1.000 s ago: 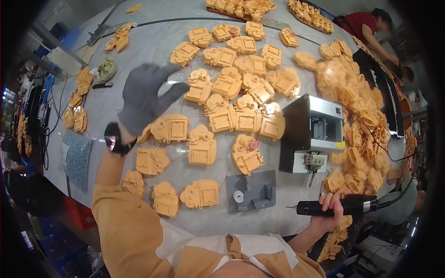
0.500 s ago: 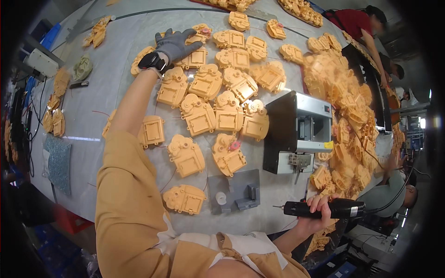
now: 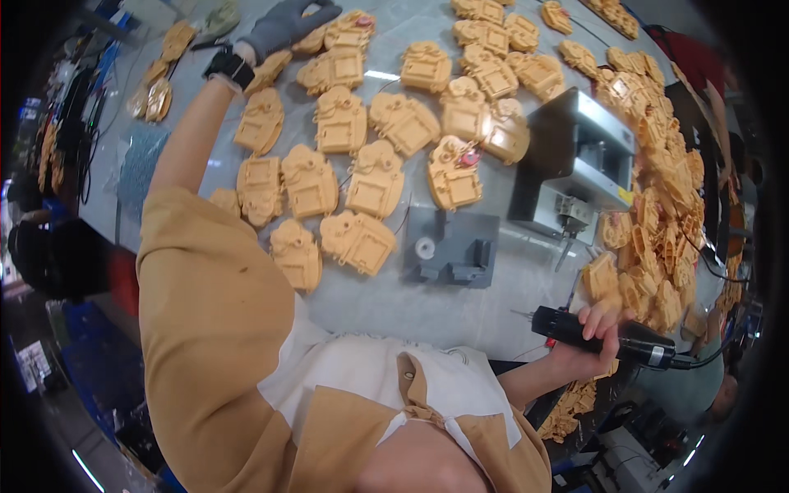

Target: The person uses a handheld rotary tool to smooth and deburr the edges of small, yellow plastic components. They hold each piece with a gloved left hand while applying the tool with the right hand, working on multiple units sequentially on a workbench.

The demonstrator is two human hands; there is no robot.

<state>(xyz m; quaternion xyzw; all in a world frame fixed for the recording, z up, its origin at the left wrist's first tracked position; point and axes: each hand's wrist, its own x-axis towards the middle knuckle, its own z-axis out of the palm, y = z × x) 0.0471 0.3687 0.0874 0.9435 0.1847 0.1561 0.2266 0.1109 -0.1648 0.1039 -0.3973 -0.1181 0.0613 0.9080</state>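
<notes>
My left hand (image 3: 288,26), in a grey glove, reaches to the far left of the table. Its blurred fingers are apart, over the edge of an orange plastic housing (image 3: 310,41), and the hand appears to hold nothing. My bare right hand (image 3: 598,333) is wrapped round a black electric screwdriver (image 3: 559,325) at the near right, its thin bit pointing left. Several more orange housings (image 3: 376,181) lie spread between my hands. One housing (image 3: 457,174) carries a small pink-red part. A dark grey fixture block (image 3: 436,226) rests on the table in front of me.
A black and silver bench machine (image 3: 575,156) stands right of the fixture. Beyond it, a large heap of orange housings (image 3: 653,222) runs along the right. A bag of bluish pellets (image 3: 140,164) lies at the left. A person in red (image 3: 699,62) is at the far right.
The view has shifted, so the table things appear higher and further right. My left hand has moved left over the housings. The screwdriver stays in my right hand.
</notes>
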